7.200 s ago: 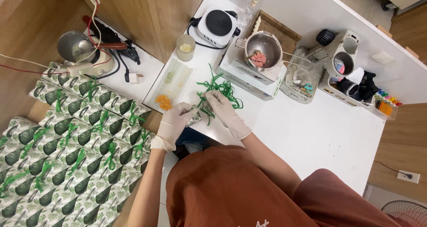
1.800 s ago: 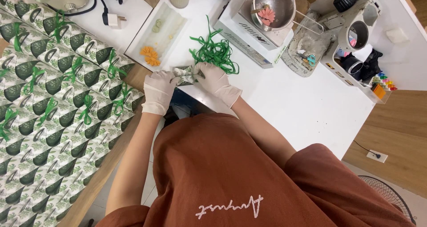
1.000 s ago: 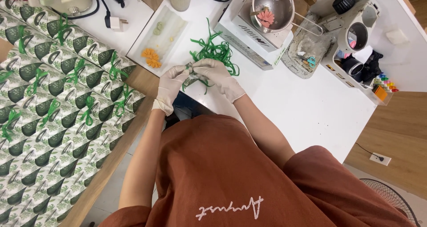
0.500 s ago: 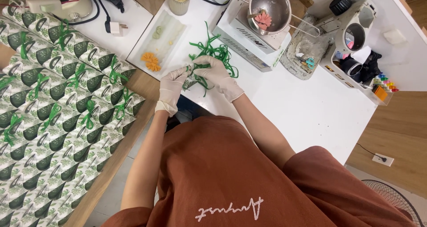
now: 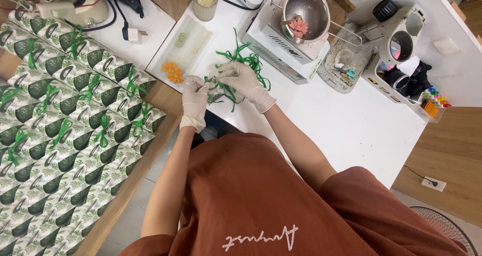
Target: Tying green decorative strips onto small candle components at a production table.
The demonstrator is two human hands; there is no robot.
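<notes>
Both hands wear pale gloves and meet at the near edge of the white table [image 5: 351, 130], just in front of the person in the rust-brown shirt. The left hand [image 5: 195, 96] has its fingers curled together, pinching a small leaf-patterned packet [image 5: 217, 91] from the left, while the right hand [image 5: 245, 80] comes in from the right with its fingertips drawn together on a strand of green ribbon [image 5: 232, 92] at the top of that packet; the exact grip of the thumb is hidden under the fingers. The packet sits between the two hands, touching both, at the near end of a loose pile of green ribbon strips [image 5: 247, 60] spread on the table just beyond the right hand. To the left of the hands, slightly farther, lies a flat clear tray [image 5: 193, 40] with orange pieces [image 5: 173, 71] at its near end and pale green pieces farther along. A glass cup [image 5: 205, 1] stands at the tray's far end. Right of the ribbon pile sits a white scale-like box [image 5: 281, 47] bearing a metal pot [image 5: 304, 10] with a pink flower shape inside. On the far left, rows of finished green-and-white leaf-print packets [image 5: 65, 125], many tied with green bows, cover a wooden surface.
</notes>
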